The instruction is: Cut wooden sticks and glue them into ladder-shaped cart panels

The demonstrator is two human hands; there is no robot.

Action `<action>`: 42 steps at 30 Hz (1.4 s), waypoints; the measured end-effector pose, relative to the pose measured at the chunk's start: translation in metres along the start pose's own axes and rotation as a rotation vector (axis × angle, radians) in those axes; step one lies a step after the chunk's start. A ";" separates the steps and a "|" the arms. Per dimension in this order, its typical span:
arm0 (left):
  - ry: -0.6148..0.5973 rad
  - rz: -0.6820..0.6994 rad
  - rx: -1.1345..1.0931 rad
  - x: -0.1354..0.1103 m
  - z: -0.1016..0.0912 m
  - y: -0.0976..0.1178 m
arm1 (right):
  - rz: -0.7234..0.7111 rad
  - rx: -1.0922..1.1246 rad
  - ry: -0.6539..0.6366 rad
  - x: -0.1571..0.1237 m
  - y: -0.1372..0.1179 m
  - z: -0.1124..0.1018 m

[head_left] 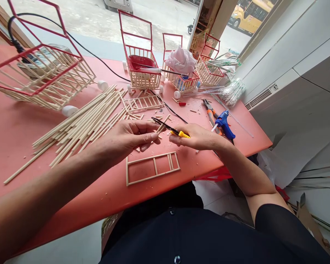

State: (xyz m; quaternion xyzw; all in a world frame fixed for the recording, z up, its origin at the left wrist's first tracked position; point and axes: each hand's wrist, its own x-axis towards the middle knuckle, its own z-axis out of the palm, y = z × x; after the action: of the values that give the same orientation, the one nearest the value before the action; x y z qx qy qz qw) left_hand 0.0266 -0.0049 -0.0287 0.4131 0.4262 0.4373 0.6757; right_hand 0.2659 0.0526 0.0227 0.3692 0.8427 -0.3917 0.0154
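My left hand pinches a short wooden stick that slants up past the fingertips. My right hand is closed on a pair of scissors with dark blades and yellow handles; the blades lie at the stick, though whether they touch it I cannot tell. Below both hands a small ladder-like stick frame lies flat near the table's front edge. A second stick frame lies beyond my left hand, beside a pile of long wooden sticks.
Model carts with red-edged baskets stand at the back, one large cart at left. A blue glue gun and pliers lie to the right on the pink table. A black cable crosses behind.
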 end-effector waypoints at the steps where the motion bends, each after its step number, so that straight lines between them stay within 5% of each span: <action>1: 0.005 -0.001 0.007 0.000 -0.001 -0.001 | -0.002 -0.016 0.012 0.000 0.000 0.001; 20: 0.017 0.016 0.041 0.001 -0.003 -0.003 | -0.036 -0.062 0.074 0.003 0.010 0.013; 31: 0.017 -0.016 0.048 0.004 -0.002 -0.005 | -0.082 -0.077 0.224 0.009 0.018 0.031; 42: -0.016 -0.065 0.028 0.006 -0.006 -0.005 | 0.039 -0.121 0.240 0.008 0.012 0.027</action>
State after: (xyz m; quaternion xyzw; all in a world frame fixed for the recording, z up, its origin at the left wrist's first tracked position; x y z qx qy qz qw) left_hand 0.0236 0.0004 -0.0370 0.4120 0.4400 0.4057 0.6870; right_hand 0.2603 0.0445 -0.0064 0.4282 0.8531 -0.2928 -0.0559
